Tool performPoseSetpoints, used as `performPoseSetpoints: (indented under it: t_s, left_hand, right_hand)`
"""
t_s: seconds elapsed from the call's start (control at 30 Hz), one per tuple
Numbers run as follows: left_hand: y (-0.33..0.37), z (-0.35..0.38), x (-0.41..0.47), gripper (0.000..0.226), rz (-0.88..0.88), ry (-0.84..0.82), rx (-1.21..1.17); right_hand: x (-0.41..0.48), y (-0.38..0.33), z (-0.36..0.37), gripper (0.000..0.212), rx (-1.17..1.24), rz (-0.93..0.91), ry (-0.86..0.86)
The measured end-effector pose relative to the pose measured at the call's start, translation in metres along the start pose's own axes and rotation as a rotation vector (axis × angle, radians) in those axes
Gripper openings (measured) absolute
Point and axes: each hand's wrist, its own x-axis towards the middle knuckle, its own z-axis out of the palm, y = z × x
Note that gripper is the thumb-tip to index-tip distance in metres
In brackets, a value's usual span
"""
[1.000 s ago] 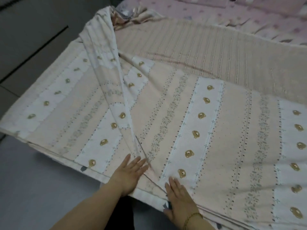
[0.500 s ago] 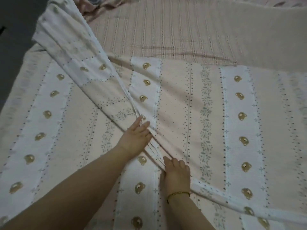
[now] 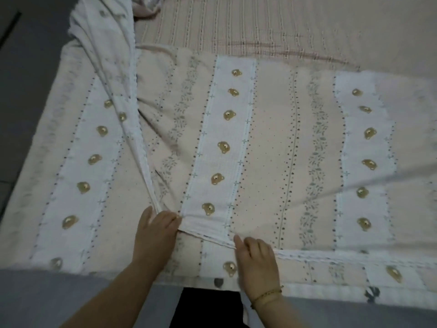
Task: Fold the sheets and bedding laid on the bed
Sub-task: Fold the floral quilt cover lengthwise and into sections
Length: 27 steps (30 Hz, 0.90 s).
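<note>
A pink and white striped sheet with small bear prints (image 3: 272, 150) lies spread over the bed, its top layer folded over a lower layer. My left hand (image 3: 153, 235) grips the corner of the folded top layer near the front edge, fingers curled on the fabric. My right hand (image 3: 256, 266) pinches the white hem of the same layer a little to the right. A long bunched strip of the sheet (image 3: 127, 95) runs from my left hand up to the far left corner.
A ribbed beige blanket (image 3: 283, 27) covers the bed behind the sheet. A crumpled pink cloth (image 3: 146, 8) lies at the far edge. Grey floor (image 3: 28, 55) runs along the left, and the bed's front edge (image 3: 331, 292) is close to my body.
Both hands have drawn back toward the bed's front edge, pulling the folded corner of the sheet with them. The top layer now lies flatter and wider.
</note>
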Motion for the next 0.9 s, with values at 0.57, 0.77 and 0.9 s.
performPoseSetpoints:
  t_s: [0.57, 0.77, 0.9]
  left_hand:
    - [-0.063, -0.035, 0.047, 0.032, 0.394, -0.225, 0.198]
    - [-0.167, -0.052, 0.121, 0.037, 0.470, -0.527, 0.537]
    - [-0.219, -0.045, 0.152, 0.036, 0.480, -0.510, 0.547]
  right_hand:
    - [0.052, -0.071, -0.022, 0.028, 0.139, 0.062, -0.351]
    - [0.155, -0.154, -0.004, 0.035, 0.201, 0.186, -0.483]
    - [0.197, -0.195, 0.013, 0.021, 0.163, 0.318, -0.334]
